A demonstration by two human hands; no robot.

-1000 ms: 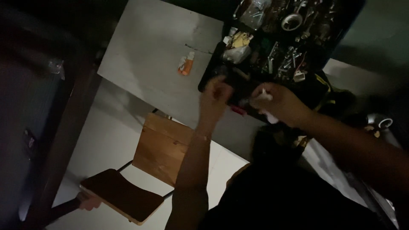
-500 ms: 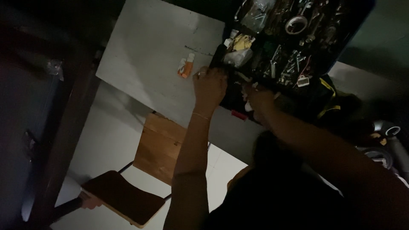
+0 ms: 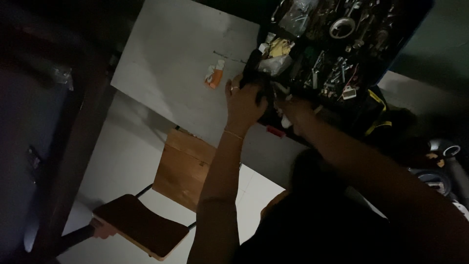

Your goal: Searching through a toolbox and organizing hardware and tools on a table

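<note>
The scene is dim. A black tool tray [image 3: 391,44] full of metal parts and tools stands on a white table [image 3: 176,54]. My left hand [image 3: 244,100] curls its fingers over the tray's near left corner; a ring and a thin bracelet show on it. My right hand [image 3: 295,110] sits just beside it at the tray's near edge, fingers closed, with a small white object [image 3: 286,123] peeking out under them. What lies under either palm is hidden.
An orange and white tube [image 3: 214,76] lies on the table left of the tray. A small red item [image 3: 275,131] sits at the table edge. A wooden chair [image 3: 183,168] stands below. A dark frame [image 3: 73,161] runs down the left, a yellow-trimmed bag [image 3: 376,115] right.
Both hands moved up from in front of the tray onto its near edge. My left hand went from raised and loose to gripping the corner; my right slid left beside it.
</note>
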